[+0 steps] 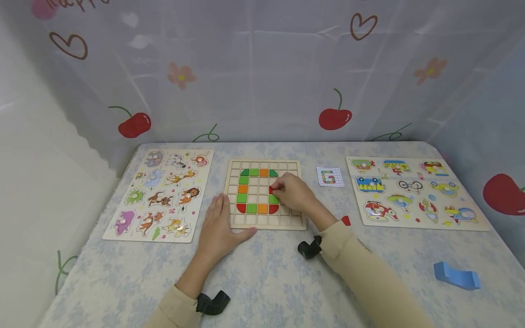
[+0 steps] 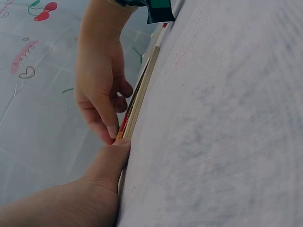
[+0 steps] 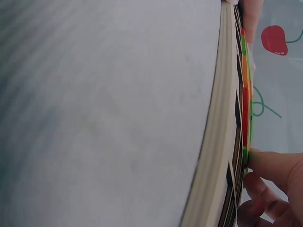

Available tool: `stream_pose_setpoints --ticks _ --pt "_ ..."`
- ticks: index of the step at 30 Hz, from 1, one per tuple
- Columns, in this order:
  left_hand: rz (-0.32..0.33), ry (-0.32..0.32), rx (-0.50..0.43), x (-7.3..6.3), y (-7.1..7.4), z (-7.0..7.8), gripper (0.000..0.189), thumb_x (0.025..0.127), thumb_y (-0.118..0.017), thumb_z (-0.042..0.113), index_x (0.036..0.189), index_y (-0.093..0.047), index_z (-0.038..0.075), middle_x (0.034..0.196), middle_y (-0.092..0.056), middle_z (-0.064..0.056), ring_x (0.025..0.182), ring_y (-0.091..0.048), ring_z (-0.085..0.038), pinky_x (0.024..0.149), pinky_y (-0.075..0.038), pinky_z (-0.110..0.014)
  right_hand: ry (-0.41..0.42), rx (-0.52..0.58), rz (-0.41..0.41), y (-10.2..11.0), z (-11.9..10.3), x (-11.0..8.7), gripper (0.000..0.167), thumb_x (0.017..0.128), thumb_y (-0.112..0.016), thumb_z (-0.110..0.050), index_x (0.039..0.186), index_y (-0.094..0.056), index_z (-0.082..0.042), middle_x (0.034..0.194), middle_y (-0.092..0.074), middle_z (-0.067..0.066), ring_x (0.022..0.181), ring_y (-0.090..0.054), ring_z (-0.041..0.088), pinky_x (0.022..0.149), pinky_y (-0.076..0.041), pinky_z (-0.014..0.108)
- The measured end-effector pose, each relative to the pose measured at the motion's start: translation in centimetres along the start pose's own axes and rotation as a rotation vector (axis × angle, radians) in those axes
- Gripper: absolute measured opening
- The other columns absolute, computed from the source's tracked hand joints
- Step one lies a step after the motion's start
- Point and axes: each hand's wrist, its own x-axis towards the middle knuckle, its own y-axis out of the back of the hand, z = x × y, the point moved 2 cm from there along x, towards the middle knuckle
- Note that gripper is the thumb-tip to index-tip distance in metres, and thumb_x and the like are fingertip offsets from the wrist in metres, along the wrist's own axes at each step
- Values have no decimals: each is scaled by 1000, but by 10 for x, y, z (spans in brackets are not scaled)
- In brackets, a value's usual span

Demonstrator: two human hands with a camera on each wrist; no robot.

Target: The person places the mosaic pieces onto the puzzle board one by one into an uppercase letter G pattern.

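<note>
A wooden grid board (image 1: 289,221) lies flat on the table, with green, orange and red tiles set in a rounded ring of its squares. At the ring's right side my right hand (image 1: 293,192) pinches a small red tile (image 1: 271,189) between thumb and fingertips, right at the board's surface. My left hand (image 1: 217,230) rests with extended fingers along the board's left edge, its thumb reaching to the near edge. In the left wrist view the left thumb (image 2: 111,158) presses against the board's side (image 2: 137,106). The right wrist view shows my right fingertips (image 3: 260,161) at the tiles' edge.
A small pattern card (image 1: 329,176) lies right of the board. An animal puzzle (image 1: 160,196) is at left, a vehicle puzzle (image 1: 414,191) at right. A red piece (image 1: 346,221) sits by my right sleeve. A blue curved block (image 1: 456,275) lies near right.
</note>
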Motion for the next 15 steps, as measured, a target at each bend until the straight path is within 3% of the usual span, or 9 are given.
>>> stream_pose_setpoints --ticks 11,15 --pt "3 1 -8 0 1 1 126 74 -72 71 158 -11 0 167 -11 -16 156 -4 -31 127 -11 -49 35 -14 -1 27 15 -29 19 97 -63 -19 115 -68 -17 104 -62 1 91 -55 21 77 -47 34" --pt "9 -4 -7 0 0 0 126 74 -71 71 158 -11 0 167 -11 -16 156 -4 -31 127 -11 -49 47 -24 22 41 28 -45 20 97 -63 -20 116 -68 -14 102 -63 1 80 -53 19 71 -46 32"
